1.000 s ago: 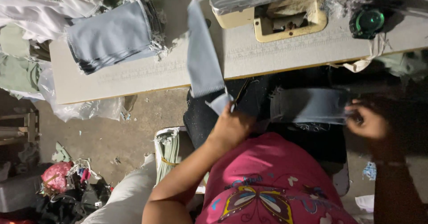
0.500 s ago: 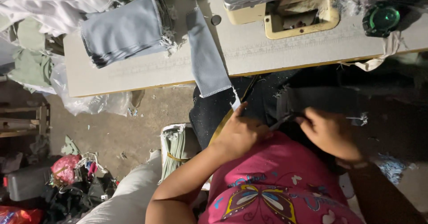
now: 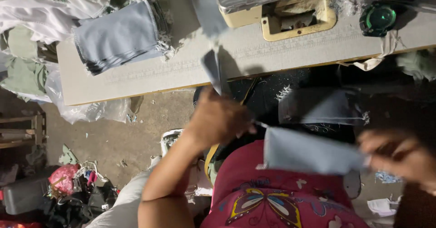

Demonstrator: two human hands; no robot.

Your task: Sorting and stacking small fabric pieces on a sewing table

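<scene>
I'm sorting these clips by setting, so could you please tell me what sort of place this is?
Probably a small garment sewing workshop: a sewing machine on a worktable, a stack of cut blue fabric pieces, and scraps on the floor.

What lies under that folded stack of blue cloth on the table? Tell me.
The stack of blue cloth rests on the grey table, its upper edge overlapping white and green fabric. Whatever lies directly beneath it is covered.
</scene>
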